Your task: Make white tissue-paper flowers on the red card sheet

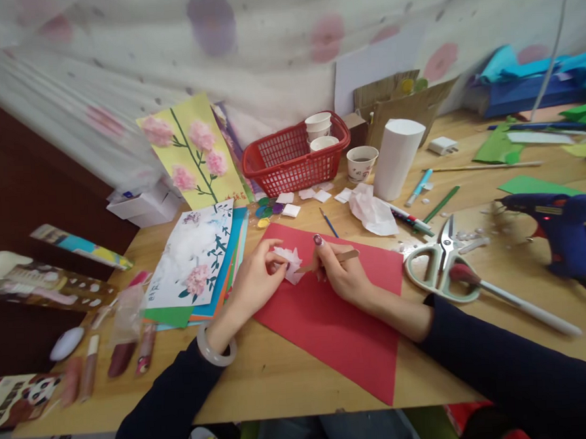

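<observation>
My left hand (259, 273) pinches the edge of a pale pink tissue-paper flower (290, 265), which lies on a sheet of red paper (328, 335). Just to the right, my right hand (342, 269) grips a thin, flat brown stick (348, 255), wood by its look. The stick's narrow tip points left and meets or nearly meets the flower's right edge; I cannot tell if they touch. Both hands are over the upper half of the red sheet. Some of the left fingertips are hidden behind the petals.
On the right lie scissors (430, 271), a brush (528, 305) and a blue glue gun (558, 225). Behind the red sheet are crumpled tissue (371, 209), a paper cup (361, 167) and a red basket (295, 179). Flower pictures (186, 251) rest on coloured paper at left.
</observation>
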The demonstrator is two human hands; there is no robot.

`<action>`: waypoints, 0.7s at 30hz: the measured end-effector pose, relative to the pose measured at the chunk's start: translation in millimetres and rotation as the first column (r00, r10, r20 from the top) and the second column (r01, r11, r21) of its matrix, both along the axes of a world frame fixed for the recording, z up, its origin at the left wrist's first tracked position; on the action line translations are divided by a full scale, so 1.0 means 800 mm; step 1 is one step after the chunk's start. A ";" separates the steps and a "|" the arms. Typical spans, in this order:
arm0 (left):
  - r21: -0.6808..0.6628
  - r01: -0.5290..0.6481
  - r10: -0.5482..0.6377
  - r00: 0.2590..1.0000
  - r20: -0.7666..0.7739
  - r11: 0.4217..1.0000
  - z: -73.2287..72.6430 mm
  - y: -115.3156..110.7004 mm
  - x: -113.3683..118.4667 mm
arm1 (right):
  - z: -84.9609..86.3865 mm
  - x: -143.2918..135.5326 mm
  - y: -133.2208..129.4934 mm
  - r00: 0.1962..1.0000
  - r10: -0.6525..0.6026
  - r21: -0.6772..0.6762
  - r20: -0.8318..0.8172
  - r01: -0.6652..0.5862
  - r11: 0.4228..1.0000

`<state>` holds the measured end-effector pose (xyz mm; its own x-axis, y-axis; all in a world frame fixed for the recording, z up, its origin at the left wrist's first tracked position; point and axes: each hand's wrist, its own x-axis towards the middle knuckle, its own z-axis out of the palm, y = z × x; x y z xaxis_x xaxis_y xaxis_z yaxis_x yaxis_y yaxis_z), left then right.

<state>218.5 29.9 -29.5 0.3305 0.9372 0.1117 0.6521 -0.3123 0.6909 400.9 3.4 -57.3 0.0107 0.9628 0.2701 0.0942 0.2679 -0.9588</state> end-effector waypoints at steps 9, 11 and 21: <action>0.208 0.058 0.008 0.953 -0.303 0.976 -0.004 -0.028 -0.040 | 0.000 0.001 -0.001 0.951 0.040 0.135 0.306 -0.085 0.987; 0.173 0.064 0.013 0.910 -0.413 0.983 -0.010 -0.031 -0.050 | -0.001 0.002 -0.001 0.917 0.051 0.148 0.397 -0.118 0.982; 0.078 0.094 -0.036 0.836 -0.548 0.993 -0.014 -0.031 -0.053 | -0.010 -0.004 0.004 0.777 -0.051 0.302 0.627 -0.183 0.936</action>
<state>176.0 4.8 -41.0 0.4245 0.9053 -0.0150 0.8896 -0.4139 0.1933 398.1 6.2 -64.9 -0.3305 0.8058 0.4914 0.6015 0.5811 -0.5482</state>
